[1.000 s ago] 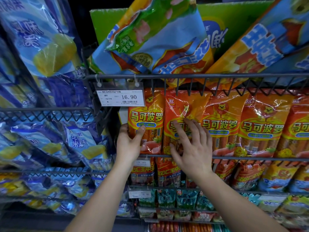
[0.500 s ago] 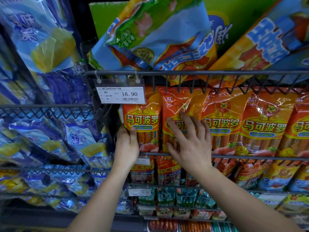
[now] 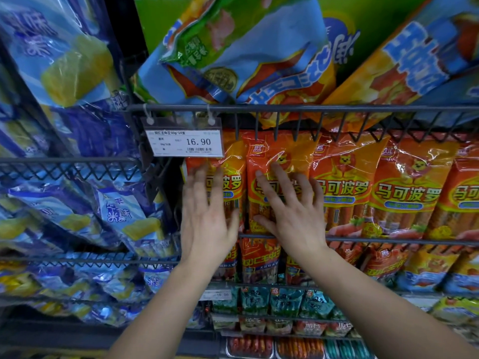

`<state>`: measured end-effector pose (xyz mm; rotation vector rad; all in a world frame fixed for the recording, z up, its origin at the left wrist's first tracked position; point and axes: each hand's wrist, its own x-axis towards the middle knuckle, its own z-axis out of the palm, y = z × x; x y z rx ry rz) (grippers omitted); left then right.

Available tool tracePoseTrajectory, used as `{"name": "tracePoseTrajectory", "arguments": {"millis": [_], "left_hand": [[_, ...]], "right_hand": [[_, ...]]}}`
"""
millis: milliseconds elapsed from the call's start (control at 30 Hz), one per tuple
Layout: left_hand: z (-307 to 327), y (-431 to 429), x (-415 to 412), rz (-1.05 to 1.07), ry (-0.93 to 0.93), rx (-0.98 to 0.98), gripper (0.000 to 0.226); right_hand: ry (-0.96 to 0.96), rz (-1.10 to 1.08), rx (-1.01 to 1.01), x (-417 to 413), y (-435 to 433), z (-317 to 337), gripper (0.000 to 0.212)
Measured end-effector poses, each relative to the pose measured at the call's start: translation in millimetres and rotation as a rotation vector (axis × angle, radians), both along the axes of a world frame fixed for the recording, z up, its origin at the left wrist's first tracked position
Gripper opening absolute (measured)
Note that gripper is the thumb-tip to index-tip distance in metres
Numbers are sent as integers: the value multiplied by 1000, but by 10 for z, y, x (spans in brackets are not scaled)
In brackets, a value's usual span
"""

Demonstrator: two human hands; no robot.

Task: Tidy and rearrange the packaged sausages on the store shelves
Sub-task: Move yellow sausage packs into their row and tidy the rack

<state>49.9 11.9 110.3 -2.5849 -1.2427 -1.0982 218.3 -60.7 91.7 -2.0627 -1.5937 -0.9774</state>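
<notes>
Head view: left hand (image 3: 207, 229), right hand (image 3: 298, 224), fingers (image 3: 282, 182) straight, seemingly press orange sausage packs (image 3: 342, 193) in wire basket (image 3: 388, 239).

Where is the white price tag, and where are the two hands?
white price tag (image 3: 184, 142): head view, middle of its white face.
left hand (image 3: 207, 224): head view, back of the hand.
right hand (image 3: 295, 218): head view, back of the hand.

glossy plastic sausage packs (image 3: 342, 187), metal wire shelf (image 3: 363, 108)

A wire shelf (image 3: 388, 240) carries a row of orange sausage packs (image 3: 344, 187) standing upright, side by side
</notes>
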Motion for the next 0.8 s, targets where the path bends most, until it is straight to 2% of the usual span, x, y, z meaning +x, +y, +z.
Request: {"name": "tracePoseTrajectory", "arguments": {"millis": [100, 233, 467, 667, 800], "left_hand": [[2, 21, 84, -89, 111, -36, 85], [-45, 76, 122, -26, 198, -38, 97], [-58, 70, 123, 6, 185, -69, 100], [20, -1, 71, 2, 179, -62, 89], [110, -81, 11, -11, 105, -52, 72]], "right_hand": [[8, 13, -9, 9, 0, 15, 88], [1, 27, -24, 26, 11, 35, 89], [9, 31, -59, 32, 0, 79, 91], [50, 58, -87, 23, -45, 101, 89], [104, 110, -89, 28, -99, 136, 74]]}}
